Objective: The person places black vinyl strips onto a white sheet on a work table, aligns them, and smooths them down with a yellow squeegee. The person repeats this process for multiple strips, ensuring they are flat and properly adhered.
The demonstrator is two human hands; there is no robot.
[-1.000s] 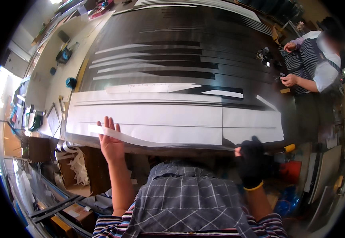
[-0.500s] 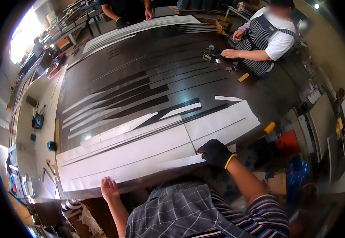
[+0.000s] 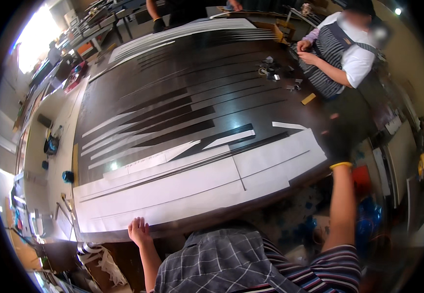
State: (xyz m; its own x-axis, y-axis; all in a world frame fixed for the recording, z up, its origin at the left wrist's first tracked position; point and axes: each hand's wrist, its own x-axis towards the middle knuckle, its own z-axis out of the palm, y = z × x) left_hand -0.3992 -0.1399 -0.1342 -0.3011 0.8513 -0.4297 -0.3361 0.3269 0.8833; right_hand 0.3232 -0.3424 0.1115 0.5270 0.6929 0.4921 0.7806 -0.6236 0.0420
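Observation:
A long white paper sheet (image 3: 182,194) with thin dark lines lies along the near side of the large dark table (image 3: 251,107). At its near edge my bare left hand (image 3: 139,232) rests with fingers stretched out, holding nothing visible. My right hand (image 3: 337,141), in a black glove with a yellow cuff, is reaching past the table's right corner. Motion smears its fingers, so I cannot tell what it touches or holds. Beyond the sheet lie a smaller white paper piece (image 3: 148,160), a short white strip (image 3: 288,125) and several long dark strips (image 3: 173,132).
A person in a striped apron (image 3: 334,53) stands at the far right, near small metal pieces (image 3: 270,71) and a yellow block (image 3: 308,99). Another person (image 3: 185,12) is across the table by long white strips (image 3: 182,34). A blue tape roll (image 3: 67,177) sits at left.
My right hand has left the near paper edge and swung right, beyond the table corner. The loose white edge it pinched no longer shows there. The apron wearer's hands drew back from the metal pieces.

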